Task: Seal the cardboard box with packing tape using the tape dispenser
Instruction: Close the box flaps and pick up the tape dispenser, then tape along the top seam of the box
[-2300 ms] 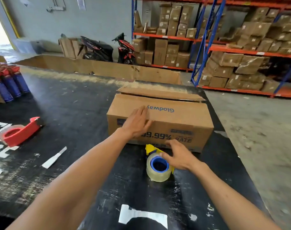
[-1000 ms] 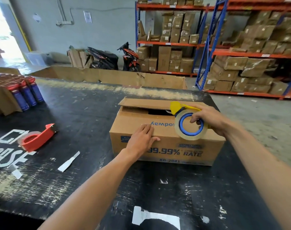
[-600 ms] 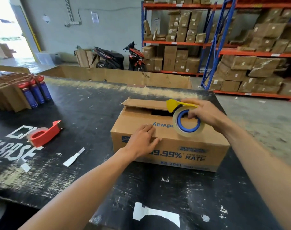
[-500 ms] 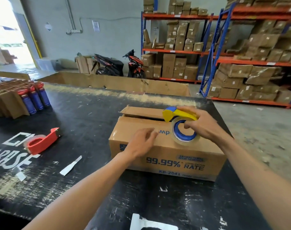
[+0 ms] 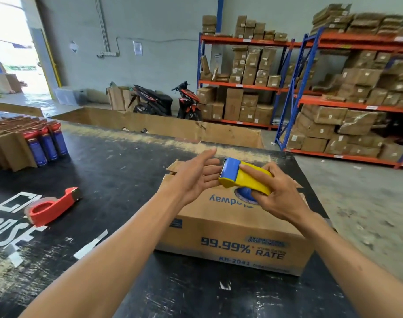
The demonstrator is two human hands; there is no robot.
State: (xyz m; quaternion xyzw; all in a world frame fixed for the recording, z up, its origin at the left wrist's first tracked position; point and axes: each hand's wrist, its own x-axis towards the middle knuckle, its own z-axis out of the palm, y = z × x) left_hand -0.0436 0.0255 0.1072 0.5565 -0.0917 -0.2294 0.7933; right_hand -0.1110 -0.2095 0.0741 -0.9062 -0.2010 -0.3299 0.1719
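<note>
A brown cardboard box [image 5: 230,235] with blue print lies on the black table, its far flap standing slightly up. My right hand [image 5: 278,193] grips a yellow and blue tape dispenser [image 5: 241,180] above the box top, serrated blade end pointing left. My left hand [image 5: 195,177] is off the box, palm up and fingers spread, right beside the blade end and touching or nearly touching it. The tape roll itself is mostly hidden under the dispenser and my right hand.
A red tape dispenser [image 5: 51,206] lies on the table [image 5: 117,180] to the left. Blue cans [image 5: 48,145] and cardboard sheets stand at the far left. White tape scraps [image 5: 90,245] dot the tabletop. Shelves of boxes and two motorbikes stand behind.
My right hand lifted the dispenser from the table up over the box and turned it blade-left. My left hand left the box's near edge and rose, open, to the blade end.
</note>
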